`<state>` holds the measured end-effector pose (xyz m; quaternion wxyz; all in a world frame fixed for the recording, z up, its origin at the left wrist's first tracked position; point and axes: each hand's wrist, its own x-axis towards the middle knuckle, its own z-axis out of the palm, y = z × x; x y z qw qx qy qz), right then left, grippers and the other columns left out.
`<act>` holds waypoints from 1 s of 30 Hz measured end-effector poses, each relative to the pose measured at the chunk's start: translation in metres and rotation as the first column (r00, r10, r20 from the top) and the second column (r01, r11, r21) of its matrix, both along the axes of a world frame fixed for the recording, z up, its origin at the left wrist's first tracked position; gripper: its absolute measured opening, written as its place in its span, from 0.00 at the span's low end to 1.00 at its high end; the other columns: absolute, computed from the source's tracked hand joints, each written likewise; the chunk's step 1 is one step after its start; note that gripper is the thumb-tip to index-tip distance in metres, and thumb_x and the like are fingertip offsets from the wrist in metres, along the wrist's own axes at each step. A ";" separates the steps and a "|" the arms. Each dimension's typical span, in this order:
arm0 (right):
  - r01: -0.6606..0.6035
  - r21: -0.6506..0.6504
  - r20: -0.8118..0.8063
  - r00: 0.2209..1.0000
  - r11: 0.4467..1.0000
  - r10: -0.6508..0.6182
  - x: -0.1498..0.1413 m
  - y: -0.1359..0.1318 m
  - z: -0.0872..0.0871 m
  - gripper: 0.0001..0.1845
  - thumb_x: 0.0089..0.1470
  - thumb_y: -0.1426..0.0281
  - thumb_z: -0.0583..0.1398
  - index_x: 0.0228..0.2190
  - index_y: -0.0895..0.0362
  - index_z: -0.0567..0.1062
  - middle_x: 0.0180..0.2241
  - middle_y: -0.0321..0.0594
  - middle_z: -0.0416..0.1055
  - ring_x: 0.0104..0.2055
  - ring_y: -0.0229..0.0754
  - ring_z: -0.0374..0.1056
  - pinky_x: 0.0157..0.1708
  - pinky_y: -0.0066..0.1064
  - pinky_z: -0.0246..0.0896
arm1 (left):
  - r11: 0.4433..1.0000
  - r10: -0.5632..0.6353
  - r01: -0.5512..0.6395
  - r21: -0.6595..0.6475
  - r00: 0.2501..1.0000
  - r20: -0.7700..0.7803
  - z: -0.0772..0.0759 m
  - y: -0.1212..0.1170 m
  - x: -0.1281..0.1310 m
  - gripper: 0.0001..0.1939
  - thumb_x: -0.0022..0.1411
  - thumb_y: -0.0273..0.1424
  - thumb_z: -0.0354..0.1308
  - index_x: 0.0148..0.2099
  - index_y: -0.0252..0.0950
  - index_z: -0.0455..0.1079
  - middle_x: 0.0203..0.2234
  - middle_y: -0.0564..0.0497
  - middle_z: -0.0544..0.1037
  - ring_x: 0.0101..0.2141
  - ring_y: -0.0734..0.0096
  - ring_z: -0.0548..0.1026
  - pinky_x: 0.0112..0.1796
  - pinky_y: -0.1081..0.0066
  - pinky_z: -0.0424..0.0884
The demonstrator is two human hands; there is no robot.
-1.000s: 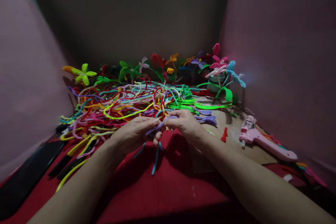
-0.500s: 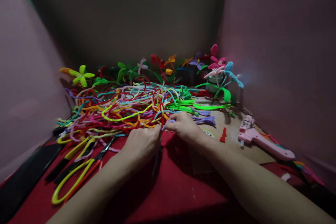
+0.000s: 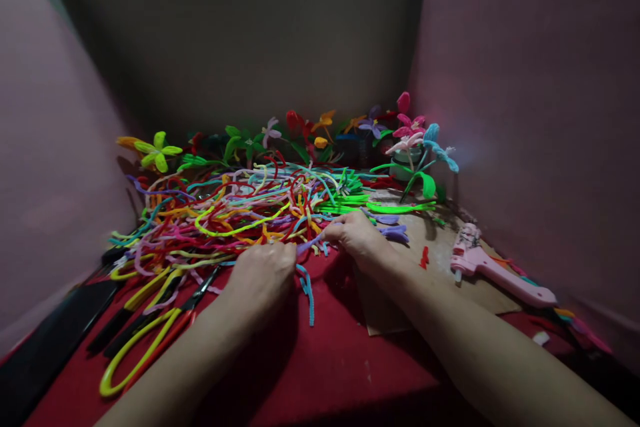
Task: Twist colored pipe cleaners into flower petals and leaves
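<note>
We see both hands, left (image 3: pixel 263 273) and right (image 3: pixel 356 237), pinching a purple pipe cleaner (image 3: pixel 311 245) taut for twisting, mid-tabletop (image 3: pixel 330 360).

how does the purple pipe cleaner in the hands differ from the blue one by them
The purple pipe cleaner is pinched between the left hand and the right hand, stretched off the cloth. The blue pipe cleaner trails loose from the left hand down onto the red cloth, curved. Both are thin and fuzzy.
</note>
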<state>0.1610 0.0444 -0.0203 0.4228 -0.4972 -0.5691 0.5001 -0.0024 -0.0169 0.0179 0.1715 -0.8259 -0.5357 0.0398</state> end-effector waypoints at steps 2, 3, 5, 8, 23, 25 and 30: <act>0.010 0.010 -0.006 1.000 1.000 -0.010 0.000 0.000 0.002 0.09 0.32 0.70 0.60 0.10 0.60 0.67 0.09 0.29 0.53 0.14 0.29 0.45 0.16 0.28 0.36 | 0.992 0.104 -0.108 0.060 0.993 0.060 0.005 0.004 -0.008 0.14 0.55 0.20 0.42 0.34 0.31 0.69 0.27 0.41 0.74 0.28 0.56 0.74 0.25 0.66 0.64; 0.004 0.011 -0.005 1.000 1.000 -0.004 0.000 0.000 0.003 0.09 0.32 0.70 0.60 0.10 0.60 0.67 0.09 0.29 0.53 0.14 0.29 0.46 0.16 0.28 0.37 | 0.984 0.105 -0.122 0.129 0.985 0.135 0.006 0.006 -0.010 0.14 0.55 0.21 0.43 0.37 0.31 0.69 0.31 0.40 0.74 0.31 0.56 0.74 0.26 0.66 0.65; -0.027 0.003 0.002 1.000 1.000 0.027 0.000 -0.001 0.004 0.07 0.32 0.70 0.60 0.12 0.60 0.69 0.09 0.30 0.55 0.15 0.29 0.47 0.17 0.27 0.39 | 0.979 -0.019 -0.049 0.198 0.944 0.329 0.004 0.010 -0.010 0.13 0.58 0.25 0.44 0.42 0.33 0.68 0.37 0.41 0.74 0.38 0.59 0.72 0.33 0.67 0.66; -0.094 -0.014 -0.004 0.996 0.996 0.093 -0.003 -0.005 0.004 0.06 0.31 0.70 0.61 0.14 0.61 0.72 0.12 0.31 0.59 0.16 0.30 0.50 0.18 0.27 0.41 | 0.990 -0.122 0.144 0.000 0.836 0.535 -0.007 0.014 -0.002 0.12 0.60 0.31 0.47 0.43 0.37 0.68 0.33 0.48 0.76 0.34 0.68 0.73 0.35 0.73 0.65; -0.090 0.173 -0.287 0.948 0.981 0.138 -0.009 -0.021 0.007 0.13 0.42 0.63 0.60 0.23 0.62 0.75 0.20 0.35 0.65 0.23 0.32 0.56 0.26 0.27 0.51 | 0.837 0.426 0.224 -0.499 0.303 0.852 -0.009 0.009 0.015 0.14 0.55 0.39 0.49 0.24 0.36 0.61 0.10 0.57 0.67 0.11 0.79 0.60 0.14 0.78 0.54; -0.102 0.159 -0.295 0.944 0.982 0.146 -0.011 -0.022 0.007 0.13 0.43 0.63 0.60 0.22 0.62 0.74 0.20 0.34 0.64 0.23 0.32 0.56 0.26 0.27 0.50 | 0.828 0.451 0.241 -0.506 0.250 0.857 -0.013 0.010 0.017 0.13 0.56 0.40 0.49 0.26 0.36 0.61 0.10 0.58 0.67 0.09 0.79 0.59 0.12 0.78 0.53; -0.133 0.138 -0.342 0.923 0.981 0.174 -0.016 -0.024 0.004 0.15 0.44 0.62 0.59 0.17 0.62 0.71 0.18 0.33 0.62 0.22 0.32 0.55 0.26 0.26 0.51 | 0.876 0.392 0.225 -0.427 0.186 0.901 -0.014 0.010 0.019 0.13 0.54 0.39 0.52 0.24 0.35 0.61 0.11 0.57 0.68 0.10 0.80 0.60 0.13 0.79 0.53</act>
